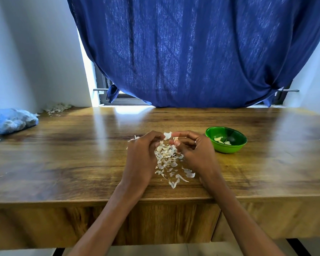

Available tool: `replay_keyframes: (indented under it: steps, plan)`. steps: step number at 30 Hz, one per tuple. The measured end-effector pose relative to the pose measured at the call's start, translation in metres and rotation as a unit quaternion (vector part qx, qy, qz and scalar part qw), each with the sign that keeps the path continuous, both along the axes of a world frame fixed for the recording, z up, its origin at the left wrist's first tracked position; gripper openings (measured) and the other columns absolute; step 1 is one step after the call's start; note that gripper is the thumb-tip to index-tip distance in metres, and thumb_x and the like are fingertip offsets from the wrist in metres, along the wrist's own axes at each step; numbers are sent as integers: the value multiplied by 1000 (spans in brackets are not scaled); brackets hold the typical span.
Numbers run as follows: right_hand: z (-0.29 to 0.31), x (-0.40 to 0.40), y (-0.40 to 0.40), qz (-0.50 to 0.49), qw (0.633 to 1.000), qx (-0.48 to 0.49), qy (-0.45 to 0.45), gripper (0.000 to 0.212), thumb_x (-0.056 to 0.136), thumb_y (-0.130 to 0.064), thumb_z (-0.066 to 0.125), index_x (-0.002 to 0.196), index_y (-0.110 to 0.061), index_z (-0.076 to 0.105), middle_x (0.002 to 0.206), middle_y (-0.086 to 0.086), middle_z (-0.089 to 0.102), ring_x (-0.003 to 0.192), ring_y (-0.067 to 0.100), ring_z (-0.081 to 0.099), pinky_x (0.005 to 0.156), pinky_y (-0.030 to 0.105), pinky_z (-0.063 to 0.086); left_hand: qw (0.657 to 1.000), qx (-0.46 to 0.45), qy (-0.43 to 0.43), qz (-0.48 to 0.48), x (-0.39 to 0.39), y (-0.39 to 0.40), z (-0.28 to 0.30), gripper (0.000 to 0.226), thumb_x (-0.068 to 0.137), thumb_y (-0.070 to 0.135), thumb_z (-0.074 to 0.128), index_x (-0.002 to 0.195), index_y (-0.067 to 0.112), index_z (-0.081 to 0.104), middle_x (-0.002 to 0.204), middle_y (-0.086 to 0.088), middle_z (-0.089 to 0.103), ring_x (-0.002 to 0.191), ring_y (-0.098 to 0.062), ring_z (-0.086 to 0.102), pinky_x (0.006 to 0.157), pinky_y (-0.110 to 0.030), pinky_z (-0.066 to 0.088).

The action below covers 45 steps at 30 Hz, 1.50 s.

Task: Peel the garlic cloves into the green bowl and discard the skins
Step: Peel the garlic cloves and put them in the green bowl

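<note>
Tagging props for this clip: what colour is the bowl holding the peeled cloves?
Green, glossy inside and out; the bowl shows in the head view, right of the hands.

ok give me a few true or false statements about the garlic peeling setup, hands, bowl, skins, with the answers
1. The green bowl stands to the right of both hands. True.
2. The green bowl is empty. False: a few peeled cloves lie in it.
3. Loose skins lie on the table between the two wrists. True.
4. The left hand lies flat and open on the table. False: its fingers are curled, working with the right hand at a piece of garlic.
5. A red curtain hangs behind the table. False: the curtain is blue.
</note>
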State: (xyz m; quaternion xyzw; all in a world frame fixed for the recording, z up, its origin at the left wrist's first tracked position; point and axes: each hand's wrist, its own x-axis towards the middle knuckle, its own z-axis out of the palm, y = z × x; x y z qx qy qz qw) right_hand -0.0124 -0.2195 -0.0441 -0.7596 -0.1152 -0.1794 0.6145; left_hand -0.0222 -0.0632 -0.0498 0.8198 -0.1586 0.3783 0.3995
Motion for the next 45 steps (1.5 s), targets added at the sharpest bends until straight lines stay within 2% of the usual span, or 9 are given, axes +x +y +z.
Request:
replay_keyframes:
  steps: [7, 11, 15, 20, 26, 30, 37, 41, 45]
  plan:
    - [9, 9, -17, -82, 995, -53, -31, 19, 86, -8, 77, 92, -26, 73, 87, -14, 74, 82, -8, 69, 69, 10, 54, 1000, 17, -2, 4, 1, -2, -2, 21, 103, 20, 57, 99, 13, 76, 67, 11, 68, 63, -8, 63, 55, -16, 42]
    - [28, 14, -50, -133, 980, -149, -19, 20, 87, -10, 76, 95, -28, 75, 86, -20, 70, 75, -10, 66, 63, 3, 49, 1000, 15, 4, 3, 2, -3, -4, 31, 105, 30, 50, 99, 14, 76, 77, -1, 75, 66, -17, 67, 63, -33, 49]
    - [48, 25, -84, -199, 943, -267, 23, 15, 90, -17, 74, 102, -25, 78, 97, -12, 74, 70, -6, 55, 51, 7, 37, 999, 37, 27, 28, 3, -3, -3, 34, 105, 30, 48, 96, 10, 75, 75, 3, 70, 62, -7, 58, 58, -16, 40]
    - [52, 39, -101, -228, 905, -351, 79, 17, 92, -13, 71, 97, -27, 81, 102, -7, 77, 72, -3, 52, 50, 12, 29, 996, -13, 48, 80, 3, -2, -4, 31, 108, 19, 41, 115, 9, 69, 104, -4, 72, 94, -12, 55, 77, -27, 40]
    - [56, 46, -97, -196, 903, -372, 88, 24, 93, -9, 67, 91, -30, 80, 97, -11, 74, 64, -1, 55, 48, 15, 34, 976, -168, 58, 128, 3, 8, 1, 28, 108, 11, 42, 113, 10, 70, 95, 4, 68, 83, -16, 63, 71, -30, 43]
    - [62, 45, -80, -175, 917, -356, 34, 23, 96, -12, 66, 93, -30, 79, 96, -16, 70, 73, -6, 53, 56, 13, 34, 963, -227, 59, 130, 1, 11, 4, 33, 103, -3, 43, 111, 10, 72, 102, 5, 71, 93, -7, 62, 73, -1, 39]
    - [51, 57, -13, -41, 934, -355, 8, 21, 94, -6, 64, 100, -23, 75, 96, -8, 72, 65, 0, 62, 49, 8, 43, 939, -311, 87, 120, 3, 15, 3, 31, 104, 0, 43, 106, 10, 73, 93, 8, 72, 95, -11, 68, 71, -6, 45]
    - [46, 69, 27, 10, 930, -368, -12, 23, 94, -6, 67, 103, -25, 76, 100, -9, 72, 80, -4, 63, 57, 8, 45, 930, -322, 114, 132, -2, 13, 7, 44, 90, -15, 42, 108, 13, 70, 101, 5, 69, 98, -14, 64, 80, -21, 48]
    - [41, 79, 66, 48, 912, -407, -24, 21, 93, -7, 69, 103, -23, 79, 101, -5, 75, 83, 1, 65, 64, 11, 46, 924, -320, 151, 147, -4, 13, 8, 46, 87, -16, 44, 117, 11, 67, 105, 2, 64, 98, -15, 59, 63, -8, 40]
